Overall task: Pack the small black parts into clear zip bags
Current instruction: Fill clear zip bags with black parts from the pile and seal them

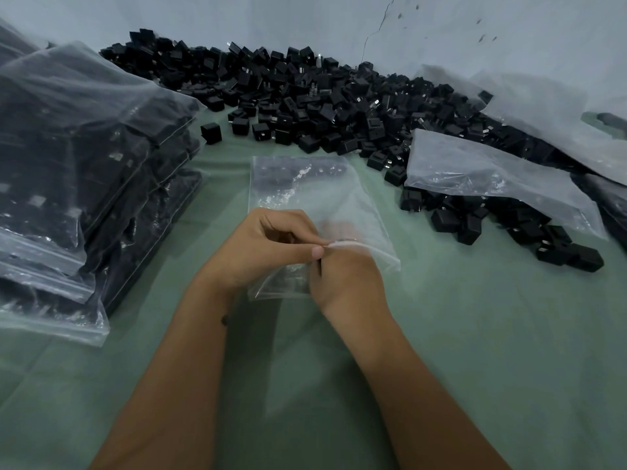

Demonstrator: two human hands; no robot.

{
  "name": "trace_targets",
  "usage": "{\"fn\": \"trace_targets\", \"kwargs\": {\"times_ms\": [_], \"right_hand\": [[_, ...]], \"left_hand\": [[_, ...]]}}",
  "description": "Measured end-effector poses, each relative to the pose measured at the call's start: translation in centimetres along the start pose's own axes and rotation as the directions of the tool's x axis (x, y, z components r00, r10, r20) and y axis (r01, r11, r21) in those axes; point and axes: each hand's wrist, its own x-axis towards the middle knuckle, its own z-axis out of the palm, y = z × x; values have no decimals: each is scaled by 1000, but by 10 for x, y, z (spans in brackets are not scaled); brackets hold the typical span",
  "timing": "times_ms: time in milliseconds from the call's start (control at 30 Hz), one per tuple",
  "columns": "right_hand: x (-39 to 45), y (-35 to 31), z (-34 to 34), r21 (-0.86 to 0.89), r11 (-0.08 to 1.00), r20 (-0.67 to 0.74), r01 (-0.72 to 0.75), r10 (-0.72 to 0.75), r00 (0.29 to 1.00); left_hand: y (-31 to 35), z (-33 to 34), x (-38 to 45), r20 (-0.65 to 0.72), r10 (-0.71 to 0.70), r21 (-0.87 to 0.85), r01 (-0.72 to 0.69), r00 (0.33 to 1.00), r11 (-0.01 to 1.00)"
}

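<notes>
An empty clear zip bag (pixel 315 195) is held up over the green surface in the middle of the view. My left hand (pixel 261 245) pinches its near zip edge between thumb and fingers. My right hand (pixel 346 283) grips the same edge just to the right, its fingers partly behind the plastic. A big heap of small black parts (pixel 305 103) lies beyond the bag, stretching from the back left to the right.
A stack of filled zip bags (pixel 78 171) stands at the left. Empty clear bags (pixel 481 171) lie over the parts at the right. A pale wall (pixel 305 22) closes the back. Green cloth (pixel 305 385) covers the surface around my forearms.
</notes>
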Motion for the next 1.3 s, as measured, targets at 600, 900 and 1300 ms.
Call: {"fn": "trace_targets", "kwargs": {"times_ms": [600,900,1300], "right_hand": [[2,-2,-1,204,978,-87,-48,67,994],[-13,-2,-3,120,993,-126,-15,30,992],[-2,-3,7,-61,996,-2,-68,68,998]], "left_hand": [[-16,-18,8,-784,36,180,170,620,969],[-24,-21,5,-833,97,401,475,544,783],[-26,-24,9,-825,27,450,626,565,637]]}}
